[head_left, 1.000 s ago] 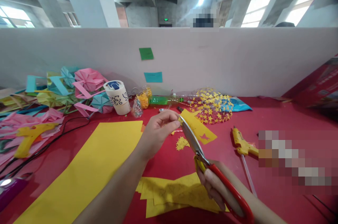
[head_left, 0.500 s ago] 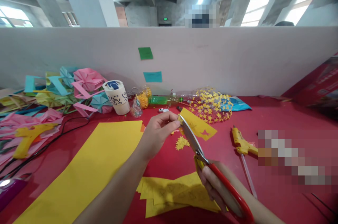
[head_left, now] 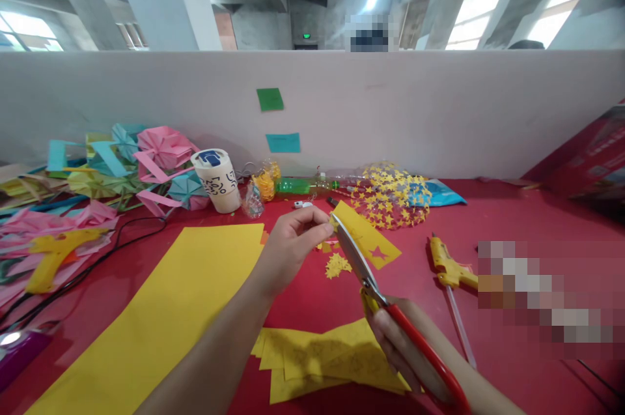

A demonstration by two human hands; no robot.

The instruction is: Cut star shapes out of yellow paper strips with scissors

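Note:
My left hand [head_left: 293, 242] pinches a yellow paper piece with a star-shaped hole [head_left: 368, 239] at its upper left edge. My right hand [head_left: 398, 343] grips red-handled scissors [head_left: 359, 258], their blade tips at the paper beside my left fingertips. Below the blades lies a small pile of yellow cut-out stars [head_left: 336, 265]. Yellow paper strips with drawn stars [head_left: 303, 356] are stacked under my wrists. A large yellow sheet [head_left: 185, 291] spreads to the left, partly under my left forearm.
A white cup [head_left: 217, 184] and paper lanterns [head_left: 163, 148] stand at the back left. Glue guns lie at the left [head_left: 53, 255] and right [head_left: 449, 265]. Behind my hands are a green bottle [head_left: 297, 186], a star-covered bundle [head_left: 390, 197] and a blue packet [head_left: 444, 193].
The yellow paper piece has tilted slightly, its lower part a little lower. Both hands and the scissors stay nearly where they were.

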